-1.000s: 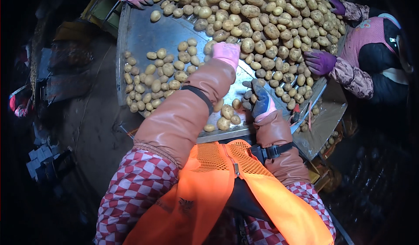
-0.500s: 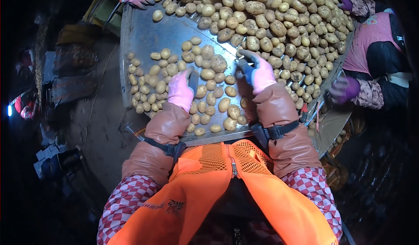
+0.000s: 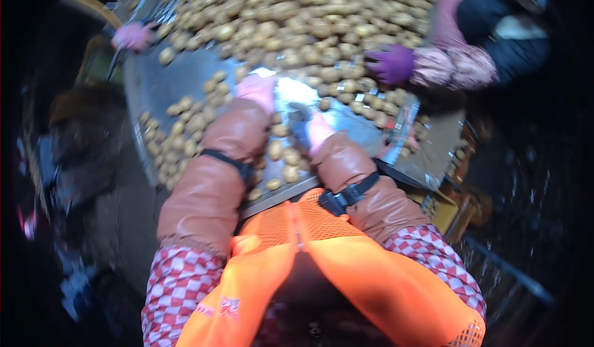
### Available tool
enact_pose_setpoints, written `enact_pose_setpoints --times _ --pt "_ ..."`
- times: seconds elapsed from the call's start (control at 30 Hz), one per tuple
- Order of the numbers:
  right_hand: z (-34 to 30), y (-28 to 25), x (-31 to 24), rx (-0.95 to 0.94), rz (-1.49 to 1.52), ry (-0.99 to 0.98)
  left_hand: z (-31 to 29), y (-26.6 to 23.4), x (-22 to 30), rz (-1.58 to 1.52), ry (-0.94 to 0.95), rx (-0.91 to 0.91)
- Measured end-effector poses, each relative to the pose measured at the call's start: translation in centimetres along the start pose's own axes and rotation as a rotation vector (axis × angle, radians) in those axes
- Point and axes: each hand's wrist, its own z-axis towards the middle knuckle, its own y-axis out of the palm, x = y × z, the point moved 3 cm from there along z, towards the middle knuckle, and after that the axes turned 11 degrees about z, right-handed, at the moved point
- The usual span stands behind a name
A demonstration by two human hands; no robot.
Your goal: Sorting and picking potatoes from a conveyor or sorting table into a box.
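While spread or pinch of the left hand and right hand cannot be told, potatoes are best handled gently.

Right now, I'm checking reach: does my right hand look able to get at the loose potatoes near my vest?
Probably yes: your right hand is close, with nothing visible between it and those potatoes.

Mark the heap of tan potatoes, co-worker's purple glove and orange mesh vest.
Heap of potatoes (image 3: 303,25): head view, its middle.
Co-worker's purple glove (image 3: 393,64): head view, its back.
Orange mesh vest (image 3: 337,251): head view, right panel.
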Motion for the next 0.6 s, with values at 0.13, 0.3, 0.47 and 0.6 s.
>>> enact_pose_setpoints --times 0.13,0.3,0.47,0.6 --pt "-4.0 0.9 -3.4 -0.147 0.447 0.179 -3.0 0.4 -1.4 -0.385 -0.156 0.214" --pt "-5.7 -2.2 -3.1 -0.456 -0.175 -0.449 -8.1 1.8 4.3 -0.813 0.332 0.323" --pt "-9.7 -7.0 -4.8 -0.281 0.672 -0.133 -9.2 1.1 2.0 -1.805 -0.061 -0.066" --pt "-16.1 -18.9 -8.4 -0.28 1.172 -0.46 -10.4 4.2 -7.1 -1.437 -0.553 0.357"
